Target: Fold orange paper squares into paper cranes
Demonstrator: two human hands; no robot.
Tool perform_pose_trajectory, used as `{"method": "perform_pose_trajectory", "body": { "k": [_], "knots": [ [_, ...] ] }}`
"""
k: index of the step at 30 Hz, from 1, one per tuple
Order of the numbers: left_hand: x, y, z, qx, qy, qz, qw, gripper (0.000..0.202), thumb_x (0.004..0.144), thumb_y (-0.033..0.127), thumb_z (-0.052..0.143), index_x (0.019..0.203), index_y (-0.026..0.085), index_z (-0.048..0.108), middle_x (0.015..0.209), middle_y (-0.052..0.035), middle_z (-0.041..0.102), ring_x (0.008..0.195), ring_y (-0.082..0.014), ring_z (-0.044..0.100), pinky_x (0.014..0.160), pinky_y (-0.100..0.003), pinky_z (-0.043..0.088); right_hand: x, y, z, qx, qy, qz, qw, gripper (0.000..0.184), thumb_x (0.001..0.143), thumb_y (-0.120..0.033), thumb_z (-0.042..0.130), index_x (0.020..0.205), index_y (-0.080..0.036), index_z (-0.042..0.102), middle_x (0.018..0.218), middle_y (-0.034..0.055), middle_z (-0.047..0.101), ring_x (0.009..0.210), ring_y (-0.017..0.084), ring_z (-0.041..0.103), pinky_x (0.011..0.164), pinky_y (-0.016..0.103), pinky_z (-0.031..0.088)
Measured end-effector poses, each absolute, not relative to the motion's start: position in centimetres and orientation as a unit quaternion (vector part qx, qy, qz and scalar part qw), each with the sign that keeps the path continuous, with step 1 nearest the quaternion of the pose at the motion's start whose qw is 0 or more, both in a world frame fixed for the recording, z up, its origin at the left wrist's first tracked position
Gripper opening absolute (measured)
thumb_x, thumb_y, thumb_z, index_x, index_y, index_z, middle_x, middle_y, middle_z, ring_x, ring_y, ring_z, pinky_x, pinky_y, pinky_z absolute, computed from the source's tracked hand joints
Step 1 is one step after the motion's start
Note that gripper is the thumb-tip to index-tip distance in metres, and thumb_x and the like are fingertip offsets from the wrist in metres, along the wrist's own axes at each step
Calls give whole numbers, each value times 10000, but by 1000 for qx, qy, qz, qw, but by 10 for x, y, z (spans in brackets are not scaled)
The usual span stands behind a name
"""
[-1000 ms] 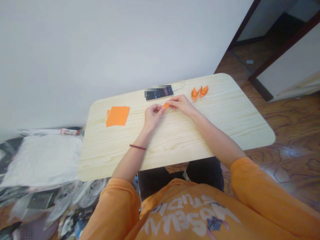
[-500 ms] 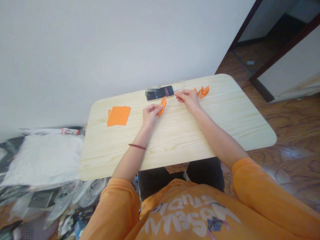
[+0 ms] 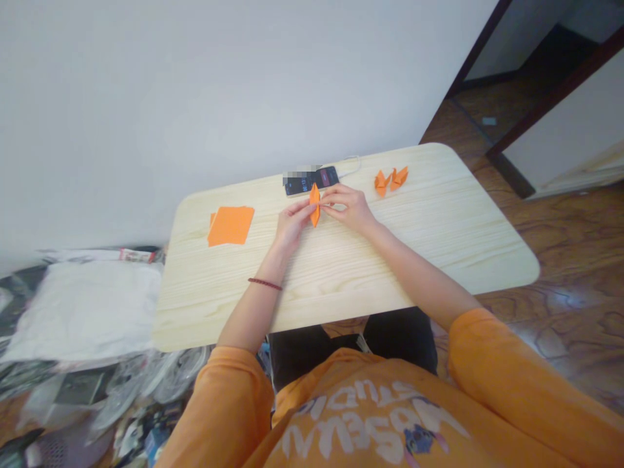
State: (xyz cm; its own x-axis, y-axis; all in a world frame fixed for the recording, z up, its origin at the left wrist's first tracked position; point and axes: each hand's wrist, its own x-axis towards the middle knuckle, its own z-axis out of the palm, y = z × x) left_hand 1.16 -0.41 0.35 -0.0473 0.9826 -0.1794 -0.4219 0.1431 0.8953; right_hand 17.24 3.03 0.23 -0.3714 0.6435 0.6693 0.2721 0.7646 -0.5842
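Note:
An orange folded paper (image 3: 314,207), narrow and pointed at both ends, is held up over the middle of the table. My left hand (image 3: 291,222) pinches it from the left side. From the right, my right hand (image 3: 350,207) has thumb and forefinger closed at the paper's edge. Two orange origami birds (image 3: 382,184) sit together to the right of that hand. Several flat square orange sheets (image 3: 231,225) lie stacked to the left of my left hand.
A phone (image 3: 312,181) with a lit screen lies behind the hands, its white cable (image 3: 351,168) running right. The pale wooden table (image 3: 429,240) stands against a white wall. Left of it are a white cushion-like bundle (image 3: 88,309) and assorted clutter.
My right hand has moved left and down to the folded paper, uncovering the paper birds. The folded paper has turned more upright in my left hand.

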Motion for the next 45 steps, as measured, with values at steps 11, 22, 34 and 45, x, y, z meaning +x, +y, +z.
{"method": "perform_pose_trajectory", "body": {
  "k": [11, 22, 34, 45],
  "knots": [
    [6, -2, 3, 301, 453, 562, 624, 129, 689, 256, 748, 724, 133, 729, 772, -49, 734, 733, -132, 666, 759, -254, 516, 173, 27, 2, -257, -864, 89, 424, 165, 876, -198, 548, 861, -184, 712, 920, 65, 709, 892, 176, 654, 804, 316, 538],
    [5, -2, 3, 302, 442, 556, 636, 217, 624, 130, 756, 838, 125, 722, 787, -43, 735, 677, -105, 656, 732, -231, 518, 171, 27, 2, -229, -893, -1, 387, 239, 907, -209, 467, 952, -169, 698, 931, 87, 705, 892, 185, 650, 808, 340, 549],
    [4, -1, 2, 286, 457, 546, 641, 321, 676, 114, 733, 990, 132, 668, 833, -60, 733, 841, -157, 693, 902, -298, 513, 166, 30, -7, -251, -861, 64, 438, 217, 891, -212, 509, 940, -199, 721, 969, 73, 711, 940, 185, 652, 833, 351, 543],
    [3, -1, 2, 284, 452, 560, 634, 311, 689, 119, 729, 994, 138, 673, 890, -69, 740, 876, -164, 697, 915, -299, 521, 169, 27, -1, -262, -846, 144, 442, 194, 834, -236, 591, 974, -206, 722, 1048, 74, 700, 1006, 195, 640, 898, 367, 520]
  ]
}}
